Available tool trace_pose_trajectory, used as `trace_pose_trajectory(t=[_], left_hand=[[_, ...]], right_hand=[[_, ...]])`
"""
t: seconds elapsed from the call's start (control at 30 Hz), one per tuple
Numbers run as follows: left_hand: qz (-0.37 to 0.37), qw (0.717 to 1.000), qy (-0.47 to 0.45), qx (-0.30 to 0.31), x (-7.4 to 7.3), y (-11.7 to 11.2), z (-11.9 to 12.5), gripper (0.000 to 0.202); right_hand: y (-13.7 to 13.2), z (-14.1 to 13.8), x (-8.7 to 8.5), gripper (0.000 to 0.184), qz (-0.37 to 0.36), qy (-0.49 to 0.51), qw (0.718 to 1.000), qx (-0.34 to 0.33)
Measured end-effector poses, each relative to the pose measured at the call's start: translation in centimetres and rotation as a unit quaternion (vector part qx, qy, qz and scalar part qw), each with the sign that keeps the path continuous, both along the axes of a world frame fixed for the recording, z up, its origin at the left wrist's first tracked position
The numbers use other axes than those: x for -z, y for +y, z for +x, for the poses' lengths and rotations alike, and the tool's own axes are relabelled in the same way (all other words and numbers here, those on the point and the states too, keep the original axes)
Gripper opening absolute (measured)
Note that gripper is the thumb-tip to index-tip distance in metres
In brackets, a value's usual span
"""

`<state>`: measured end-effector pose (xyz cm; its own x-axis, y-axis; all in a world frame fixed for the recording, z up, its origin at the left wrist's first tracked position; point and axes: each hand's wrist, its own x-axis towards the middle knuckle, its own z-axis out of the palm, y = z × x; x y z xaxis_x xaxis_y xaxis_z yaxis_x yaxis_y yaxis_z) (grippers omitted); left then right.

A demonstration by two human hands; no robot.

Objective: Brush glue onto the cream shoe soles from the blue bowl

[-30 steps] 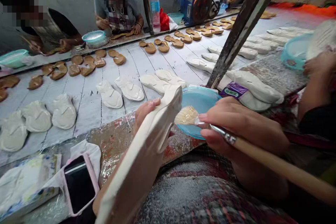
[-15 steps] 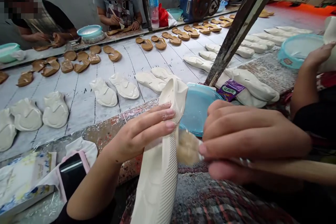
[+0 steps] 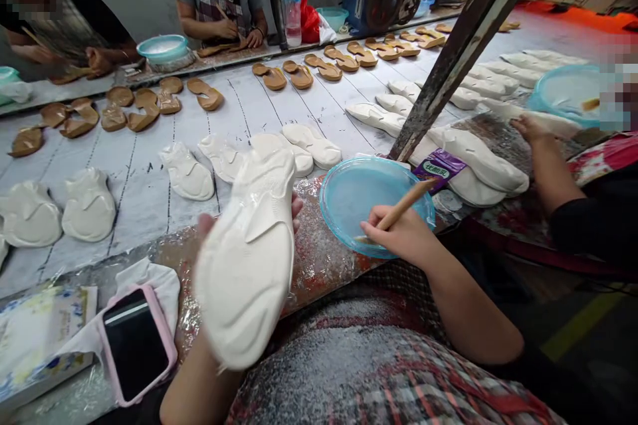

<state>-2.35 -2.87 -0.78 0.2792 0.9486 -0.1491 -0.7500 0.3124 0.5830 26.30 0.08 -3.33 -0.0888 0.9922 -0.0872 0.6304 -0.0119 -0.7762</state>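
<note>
Blue basin (image 3: 324, 208) is containing pale liquid (image 3: 356, 196); my right fingers (image 3: 381, 234) are holding a brush (image 3: 407, 204) tilted into it, while my left fingers (image 3: 297, 206) are holding one white sole (image 3: 249, 265).

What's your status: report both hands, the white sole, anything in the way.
Left hand holding white sole. Right hand gripping brush at blue bowl. Purple packet beside bowl; nothing seen blocking either hand.
</note>
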Motion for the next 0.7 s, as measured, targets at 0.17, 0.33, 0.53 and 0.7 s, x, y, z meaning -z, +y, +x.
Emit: trace_pose_trajectory(t=[0.17, 0.33, 0.53, 0.7], left_hand=[[-0.064, 0.995, -0.070, -0.002, 1.3, 1.7, 1.7, 0.085], [-0.054, 0.997, -0.044, -0.045, -1.1, 1.3, 4.3, 0.079], [0.025, 0.995, -0.009, -0.096, -4.5, -0.1, 7.2, 0.071], [0.153, 0.988, 0.010, 0.003, -5.2, -1.0, 6.0, 0.077]], right_hand=[[-0.8, 0.2, -1.6, 0.037, 0.002, 0.019, 1.000, 0.010], [-2.9, -0.8, -6.2, 0.018, 0.184, 0.154, 0.962, -0.132], [-3.8, -4.2, -9.5, 0.006, 0.520, -0.016, 0.821, -0.233], [-3.4, -3.3, -10.7, 0.004, 0.452, 0.032, 0.845, -0.285]])
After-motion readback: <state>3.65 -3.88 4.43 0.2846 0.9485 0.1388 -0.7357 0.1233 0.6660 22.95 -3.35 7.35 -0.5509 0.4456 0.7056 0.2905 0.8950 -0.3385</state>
